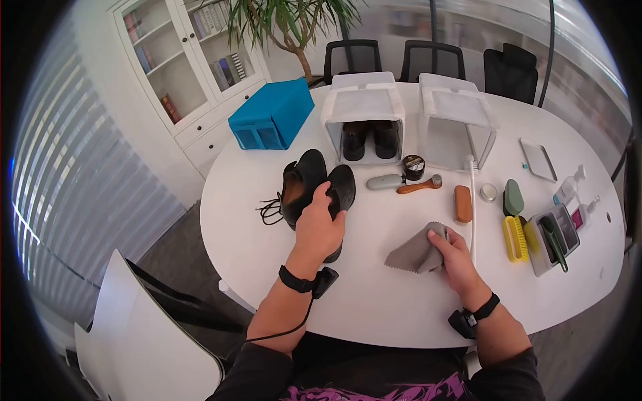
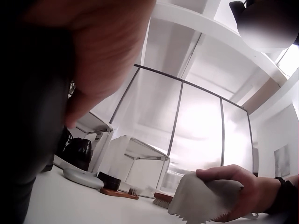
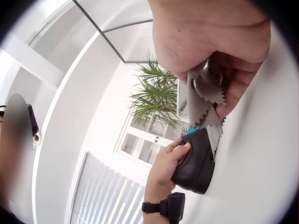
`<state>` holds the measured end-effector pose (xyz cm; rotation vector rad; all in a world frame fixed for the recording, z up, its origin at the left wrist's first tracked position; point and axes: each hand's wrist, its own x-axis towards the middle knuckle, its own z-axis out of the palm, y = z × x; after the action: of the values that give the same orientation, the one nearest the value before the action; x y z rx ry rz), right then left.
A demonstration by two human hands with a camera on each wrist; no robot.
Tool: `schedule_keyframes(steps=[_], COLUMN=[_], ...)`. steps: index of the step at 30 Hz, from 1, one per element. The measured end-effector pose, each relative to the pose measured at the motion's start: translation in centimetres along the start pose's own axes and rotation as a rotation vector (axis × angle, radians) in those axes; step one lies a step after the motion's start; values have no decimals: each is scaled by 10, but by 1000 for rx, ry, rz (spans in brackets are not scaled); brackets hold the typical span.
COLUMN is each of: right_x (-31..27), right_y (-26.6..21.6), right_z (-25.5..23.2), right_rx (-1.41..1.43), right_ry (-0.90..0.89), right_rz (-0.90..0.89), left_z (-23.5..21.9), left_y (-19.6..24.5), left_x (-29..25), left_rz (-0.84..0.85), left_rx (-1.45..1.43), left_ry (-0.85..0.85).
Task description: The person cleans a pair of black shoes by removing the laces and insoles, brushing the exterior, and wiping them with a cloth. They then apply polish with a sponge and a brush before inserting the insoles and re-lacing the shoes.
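In the head view a pair of black lace-up shoes stands at the left of the table. The left hand (image 1: 319, 230) grips the right-hand shoe (image 1: 344, 187), thumb on one side and fingers over its top; the other shoe (image 1: 309, 175) is beside it, laces spread to the left. The right hand (image 1: 460, 259) pinches a grey cloth (image 1: 418, 251) with zigzag edges, held to the right of the shoes. In the right wrist view the cloth (image 3: 198, 100) hangs folded from the fingers, and the left hand (image 3: 163, 170) holds the black shoe (image 3: 195, 163).
Behind are a blue box (image 1: 267, 120), a white box (image 1: 364, 87) with black shoes inside, and another white box (image 1: 458, 107). Rightward lie a wooden-handled brush (image 1: 420, 185), a round tin (image 1: 413, 167), a brown brush (image 1: 463, 204), a yellow brush (image 1: 515, 239) and a grey caddy (image 1: 552, 237).
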<state>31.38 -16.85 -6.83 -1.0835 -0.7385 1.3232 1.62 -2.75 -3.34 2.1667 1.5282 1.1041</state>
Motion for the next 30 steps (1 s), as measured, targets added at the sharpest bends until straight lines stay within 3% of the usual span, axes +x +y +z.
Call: schedule_keyframes(steps=[1, 6, 8, 10, 14, 16, 17, 20, 23, 25, 26, 28, 29, 30], right_x=[0, -5, -6, -9, -11, -14, -15, -19, -20, -16, -13, -6, -9, -13], right_y=[0, -1, 0, 0, 6, 5, 3, -5, -10, -8, -2, 6, 3, -4], right_z=[0, 4, 6, 9, 9, 12, 14, 17, 15, 12, 9, 3, 5, 12], right_rx=[-7, -80, -131, -479, -732, -729, -726, -797, -748, -726, -725, -633, -634, -607], right_ry=[3, 32, 46, 70, 93, 94, 92, 131, 142, 169, 178, 180, 192, 200], right_rz=[9, -34, -61, -215, -384, -363, -363, -341, -343, -387, -385, -491, -492, -448], left_z=[-1, -6, -21, -34, -34, -33, -31, -26, -28, -36, -36, -36, -45, -46], left_y=[1, 3, -9, -18, -100, -116, -119, -118, -90, -62, -54, -37, -20, -13], left_x=[2, 12, 26, 33, 50, 51, 52, 54, 50, 43, 40, 34, 29, 27], left_rz=[4, -124, -94, -77, 3, -151, -150, -134, 9, -77, -73, 27, -126, -120], left_rx=[1, -522, -421, -272, 33, 69, 73, -35, -24, -352, -355, -534, -583, -588], left_ry=[-1, 104, 197, 456, 642, 570, 571, 545, 574, 344, 336, 107, -82, -92])
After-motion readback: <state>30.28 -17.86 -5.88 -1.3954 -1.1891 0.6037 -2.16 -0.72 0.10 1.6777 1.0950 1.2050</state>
